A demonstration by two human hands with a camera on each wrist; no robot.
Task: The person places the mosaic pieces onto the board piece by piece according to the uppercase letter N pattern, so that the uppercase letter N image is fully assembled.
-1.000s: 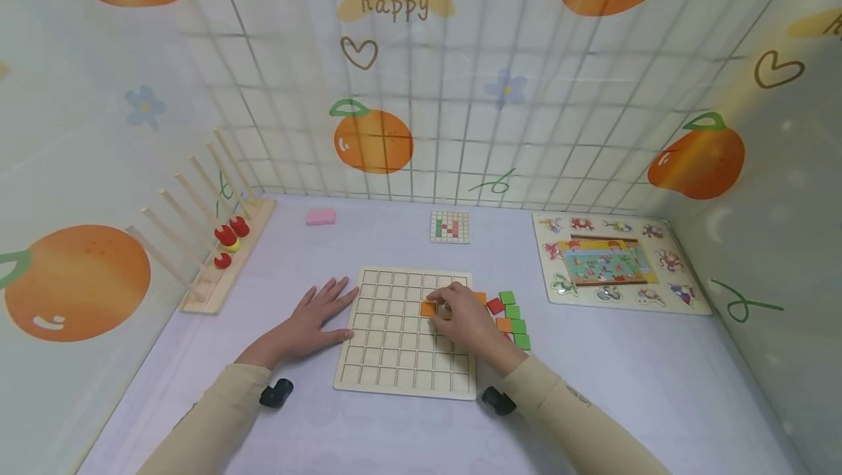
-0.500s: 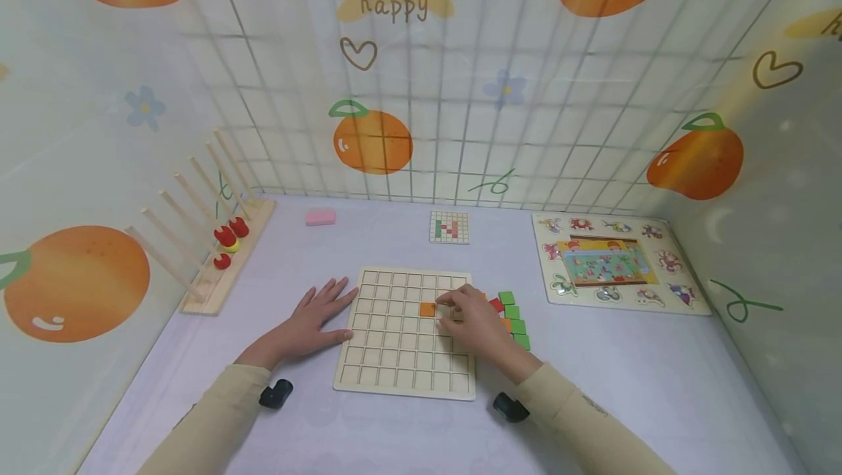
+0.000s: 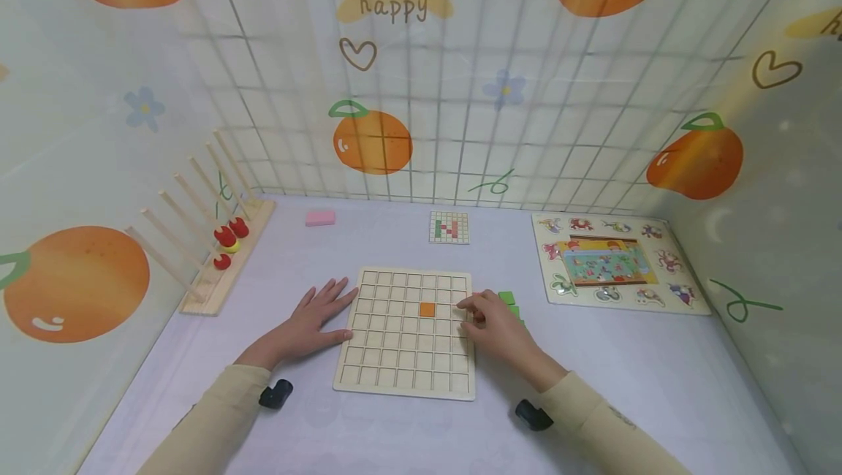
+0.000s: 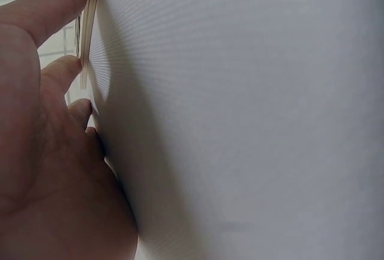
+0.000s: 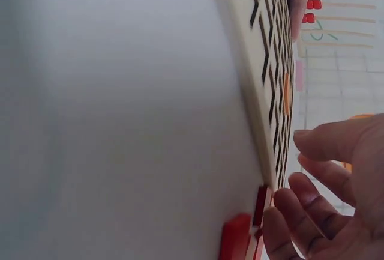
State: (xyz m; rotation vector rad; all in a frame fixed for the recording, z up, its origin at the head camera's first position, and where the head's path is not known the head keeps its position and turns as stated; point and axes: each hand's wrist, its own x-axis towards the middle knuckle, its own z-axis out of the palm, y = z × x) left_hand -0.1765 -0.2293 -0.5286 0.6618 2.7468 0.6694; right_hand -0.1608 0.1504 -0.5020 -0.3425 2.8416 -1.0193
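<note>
Step in hand looks like seating coloured tiles one by one on the wooden grid board (image 3: pixel 395 358); one orange tile (image 3: pixel 427 310) sits flat in a cell, third row from the far edge, right of centre. Left hand (image 3: pixel 314 323) is spread wide on the worktop (image 3: pixel 395 431), fingers touching the board's left edge, gripping nothing. Right hand (image 3: pixel 495 325) is at the board's right edge, fingers bent, thumb and index apart by a narrow gap, nothing between them. Next move probably calls for pinching a loose tile from the cluster there, then lining it up with a cell; a crooked drop could leave it on the ridges. Head view has green tiles (image 3: pixel 506 298) past the right hand and the pattern card (image 3: pixel 449 227) behind the board. Right wrist view adds a red tile (image 5: pixel 237 239) beside the board, mostly covered from above. Left wrist view shows fingertips at the board's side, no tiles.
</note>
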